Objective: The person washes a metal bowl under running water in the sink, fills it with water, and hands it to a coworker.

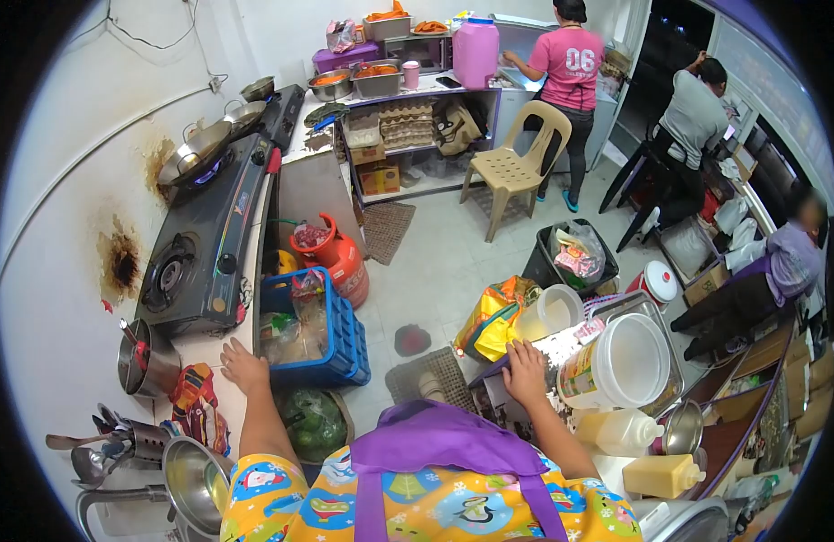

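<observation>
My left hand (244,367) rests with its fingers spread on the edge of the left counter (216,390). Close by are a red and yellow patterned cloth or packet (198,406), a steel pot (148,359) and a black gas stove (200,244). On the other side, my right hand (525,370) lies flat at the edge of the right-hand table, fingers apart and holding nothing. Beside it stand a large clear plastic tub (615,361), a smaller translucent container (552,312) and a yellow bag (498,321).
Below the left counter sit a blue crate (340,334), a red gas cylinder (344,266) and a watermelon (313,425). A wok (198,152) is over a lit burner. Three people are farther off, near a beige chair (518,167) and a black bin (548,268).
</observation>
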`<state>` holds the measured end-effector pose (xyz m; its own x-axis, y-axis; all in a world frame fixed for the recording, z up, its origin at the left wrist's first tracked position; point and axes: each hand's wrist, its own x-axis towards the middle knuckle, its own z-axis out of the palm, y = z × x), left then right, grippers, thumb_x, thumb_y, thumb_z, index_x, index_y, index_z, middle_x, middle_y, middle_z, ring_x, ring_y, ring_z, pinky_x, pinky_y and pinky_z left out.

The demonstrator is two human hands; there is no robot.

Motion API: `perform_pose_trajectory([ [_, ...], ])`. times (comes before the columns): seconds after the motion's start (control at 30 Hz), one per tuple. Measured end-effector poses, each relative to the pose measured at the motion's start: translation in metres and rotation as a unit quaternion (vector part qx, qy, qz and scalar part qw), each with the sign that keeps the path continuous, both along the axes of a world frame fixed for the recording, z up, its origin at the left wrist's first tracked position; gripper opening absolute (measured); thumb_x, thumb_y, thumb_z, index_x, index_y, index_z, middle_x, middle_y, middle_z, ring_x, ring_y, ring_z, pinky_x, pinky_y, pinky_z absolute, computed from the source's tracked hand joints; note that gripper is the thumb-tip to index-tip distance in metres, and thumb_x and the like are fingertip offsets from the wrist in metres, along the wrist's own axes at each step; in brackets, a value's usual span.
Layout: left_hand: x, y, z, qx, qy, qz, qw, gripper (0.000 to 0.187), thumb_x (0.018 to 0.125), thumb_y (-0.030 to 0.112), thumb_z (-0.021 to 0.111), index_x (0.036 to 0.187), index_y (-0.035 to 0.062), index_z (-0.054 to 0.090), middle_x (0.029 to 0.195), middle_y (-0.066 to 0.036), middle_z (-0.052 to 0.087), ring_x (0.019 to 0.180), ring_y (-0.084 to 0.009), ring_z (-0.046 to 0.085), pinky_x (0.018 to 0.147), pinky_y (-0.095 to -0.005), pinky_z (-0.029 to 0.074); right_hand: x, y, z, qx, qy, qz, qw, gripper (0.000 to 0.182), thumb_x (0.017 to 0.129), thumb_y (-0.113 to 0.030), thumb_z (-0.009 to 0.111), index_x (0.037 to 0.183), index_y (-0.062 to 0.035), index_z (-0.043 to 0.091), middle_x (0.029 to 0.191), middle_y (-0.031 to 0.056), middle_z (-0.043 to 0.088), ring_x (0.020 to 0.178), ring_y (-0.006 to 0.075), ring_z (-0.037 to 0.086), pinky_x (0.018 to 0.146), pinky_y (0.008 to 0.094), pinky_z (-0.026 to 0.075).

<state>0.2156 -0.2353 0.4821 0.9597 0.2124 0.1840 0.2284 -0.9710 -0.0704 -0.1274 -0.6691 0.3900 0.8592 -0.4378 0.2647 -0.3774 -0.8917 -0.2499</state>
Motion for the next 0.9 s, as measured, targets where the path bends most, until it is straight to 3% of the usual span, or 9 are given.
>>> perform_pose_trajectory([
  [0.9, -0.0002, 0.0002, -0.0009, -0.004, -0.003, 0.002, 1.000, 0.085, 0.071, 0.025, 0.079, 0.143, 0.0128, 0.035, 0.146, -0.011, 0.037, 0.136, -0.0300, 0.036, 0.109, -0.0500, 0.033, 0.0000, 0.0006, 0.0025, -0.008, -0.014, 0.008, 1.000, 0.056, 0.076, -0.014, 0.068, 0.128, -0.0033, 0.052, 0.132, 0.0147, 0.051, 0.131, 0.0351, 0.040, 0.108, 0.0500, 0.030],
])
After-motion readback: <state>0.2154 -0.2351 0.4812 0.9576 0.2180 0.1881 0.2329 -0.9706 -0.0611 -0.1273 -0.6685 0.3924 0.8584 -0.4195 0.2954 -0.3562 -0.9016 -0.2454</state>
